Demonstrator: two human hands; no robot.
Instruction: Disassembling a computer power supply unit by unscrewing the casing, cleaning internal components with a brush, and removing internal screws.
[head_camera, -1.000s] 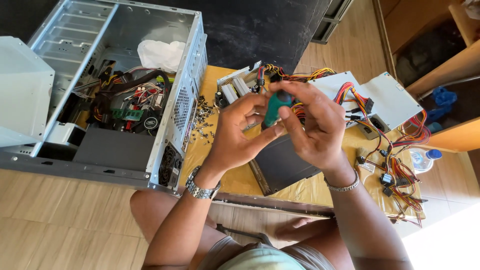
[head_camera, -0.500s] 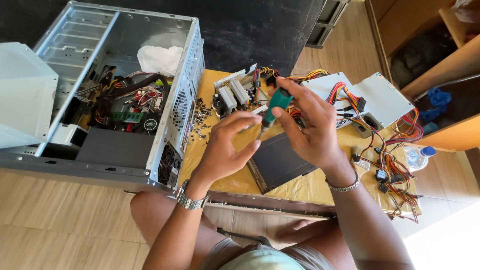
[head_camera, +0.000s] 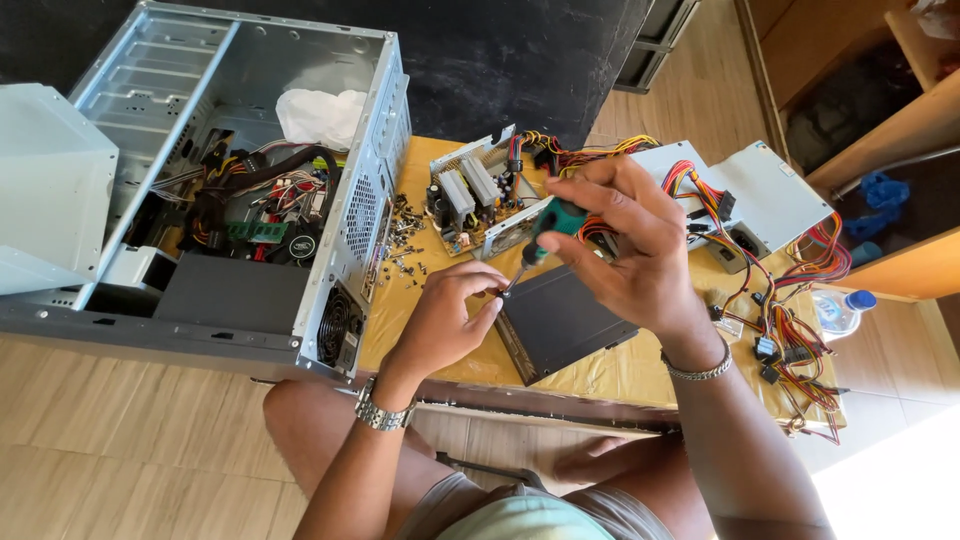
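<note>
- Both hands dropped lower since earlier; right hand (head_camera: 640, 255) pinches green screwdriver (head_camera: 535, 240), left hand (head_camera: 450, 320) pinches its tip.
- Low yellow-covered table (head_camera: 610, 375), wood floor (head_camera: 110, 430), open PC case (head_camera: 230, 180) alongside.

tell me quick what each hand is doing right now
Left hand: fingers pinched shut at the screwdriver tip; what they pinch cannot be told.
Right hand: closed around the screwdriver's green handle.
</note>
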